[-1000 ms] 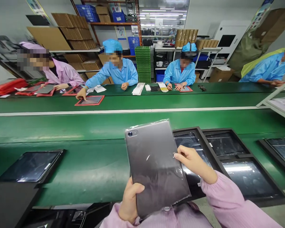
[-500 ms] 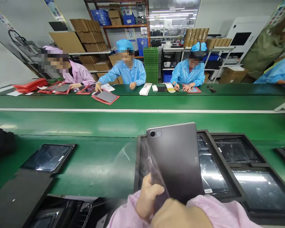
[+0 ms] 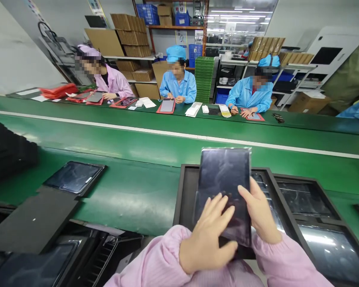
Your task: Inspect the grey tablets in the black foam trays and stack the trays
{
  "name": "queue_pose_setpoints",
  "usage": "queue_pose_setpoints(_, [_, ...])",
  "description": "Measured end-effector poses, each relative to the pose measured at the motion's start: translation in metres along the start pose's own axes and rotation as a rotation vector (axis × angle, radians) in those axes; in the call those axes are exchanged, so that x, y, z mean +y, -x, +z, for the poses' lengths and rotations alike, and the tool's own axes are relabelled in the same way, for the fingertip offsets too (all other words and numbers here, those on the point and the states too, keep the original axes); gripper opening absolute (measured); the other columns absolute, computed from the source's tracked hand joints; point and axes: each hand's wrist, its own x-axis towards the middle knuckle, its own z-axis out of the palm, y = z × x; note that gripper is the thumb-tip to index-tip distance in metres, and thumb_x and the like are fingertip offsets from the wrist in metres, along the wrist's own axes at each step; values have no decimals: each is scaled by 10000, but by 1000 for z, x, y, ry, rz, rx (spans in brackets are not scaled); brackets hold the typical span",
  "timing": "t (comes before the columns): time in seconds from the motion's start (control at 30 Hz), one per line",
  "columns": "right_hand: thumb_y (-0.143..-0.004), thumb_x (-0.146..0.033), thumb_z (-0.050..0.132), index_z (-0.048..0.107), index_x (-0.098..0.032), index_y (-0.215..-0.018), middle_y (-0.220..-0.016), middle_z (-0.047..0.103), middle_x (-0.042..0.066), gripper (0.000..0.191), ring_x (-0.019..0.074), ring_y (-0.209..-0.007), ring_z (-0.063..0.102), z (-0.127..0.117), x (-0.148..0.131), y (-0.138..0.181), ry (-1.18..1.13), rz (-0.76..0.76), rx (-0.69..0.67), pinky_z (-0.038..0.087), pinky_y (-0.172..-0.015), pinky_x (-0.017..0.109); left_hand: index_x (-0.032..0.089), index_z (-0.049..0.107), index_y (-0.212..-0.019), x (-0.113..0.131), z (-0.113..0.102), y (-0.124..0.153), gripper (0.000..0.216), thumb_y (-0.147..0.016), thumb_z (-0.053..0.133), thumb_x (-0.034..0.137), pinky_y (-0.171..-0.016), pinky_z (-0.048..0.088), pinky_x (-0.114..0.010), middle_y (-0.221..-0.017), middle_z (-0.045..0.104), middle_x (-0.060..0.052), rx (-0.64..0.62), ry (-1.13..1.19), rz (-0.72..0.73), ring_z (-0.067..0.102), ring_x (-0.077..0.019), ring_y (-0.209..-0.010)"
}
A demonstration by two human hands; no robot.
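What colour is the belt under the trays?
Green, with a white stripe; the belt shows best in the head view.

The flat rectangular tablet in its clear glossy plastic bag [image 3: 224,179] under my left hand [image 3: 208,235] and right hand [image 3: 260,215] shows a dark, near-black face, and my sleeves are pale pink. The long conveyor belt [image 3: 143,159] is deep green with one thin white stripe along it, and the moulded foam trays [image 3: 185,191] on it are black. Across the belt, two people wear light blue coats and caps, one wears pink, and their flat work mats [image 3: 166,107] are red beside a stack of green plastic trays [image 3: 204,79].
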Motion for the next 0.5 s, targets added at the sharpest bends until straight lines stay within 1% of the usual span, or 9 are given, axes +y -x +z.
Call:
queue_pose_setpoints(0.07, [-737,-433,575,504,-183,-1196,-1212,585,105,528,262,-1111,553,8,21,-10,-130,48,-128,430,-984,414,196,515,-1309,-16,-8,3,585,-727,566,211,-1143,18,-562,-1458,343,-108,95,-107,-69,185,-302,-1407])
queue_pose_setpoints(0.13, [-767,-371,524,507,-178,-1221,-1192,595,103,494,255,-1094,563,22,45,-10,-69,53,-224,435,-979,424,190,509,-1316,-35,-14,7,552,-765,525,222,-1139,23,-578,-1451,349,-113,105,-268,-187,194,-303,-1403])
queue_pose_setpoints(0.23, [-786,-271,463,594,-162,-1148,-1142,607,145,400,293,-1049,567,32,71,-5,367,-117,-179,470,-905,480,171,499,-1321,-62,-19,14,582,-741,536,187,-1122,81,-616,-1441,348,-130,-92,-531,-324,232,-331,-1385])
queue_pose_setpoints(0.3, [-814,-240,450,639,-156,-1101,-1191,572,181,354,326,-1069,540,18,76,-5,675,-316,-73,460,-886,516,162,516,-1306,-76,-19,25,571,-736,545,181,-1120,138,-610,-1439,348,-136,-206,-625,-331,253,-338,-1374])
queue_pose_setpoints(0.33, [-830,-235,448,646,-154,-1101,-1226,549,189,344,334,-1092,524,3,76,-7,782,-393,-22,445,-899,526,160,533,-1290,-82,-19,34,535,-756,530,194,-1120,162,-604,-1432,366,-138,-211,-647,-309,269,-337,-1368])
queue_pose_setpoints(0.37, [-842,-233,452,641,-147,-1117,-1257,526,196,345,338,-1122,506,-15,74,-11,855,-419,25,424,-923,531,155,557,-1265,-86,-18,43,482,-790,500,217,-1120,172,-602,-1418,396,-146,-161,-661,-284,285,-339,-1362])
queue_pose_setpoints(0.4, [-842,-235,472,624,-130,-1146,-1284,504,205,356,344,-1158,484,-37,72,-15,906,-378,70,397,-954,533,143,576,-1241,-90,-18,53,439,-833,454,251,-1120,178,-603,-1398,430,-161,-61,-665,-266,296,-343,-1357])
queue_pose_setpoints(0.47, [-799,-235,556,552,-71,-1229,-1342,440,239,461,365,-1240,412,-83,69,-21,935,-106,129,328,-1014,535,106,591,-1199,-97,-21,70,442,-871,426,353,-1120,124,-631,-1388,436,-212,285,-648,-274,241,-378,-1374])
queue_pose_setpoints(0.5, [-759,-231,608,510,-39,-1260,-1350,423,261,546,379,-1254,395,-104,70,-21,913,64,135,319,-1018,531,83,553,-1230,-101,-23,73,525,-839,498,429,-1122,108,-638,-1400,409,-236,461,-589,-329,175,-400,-1390])
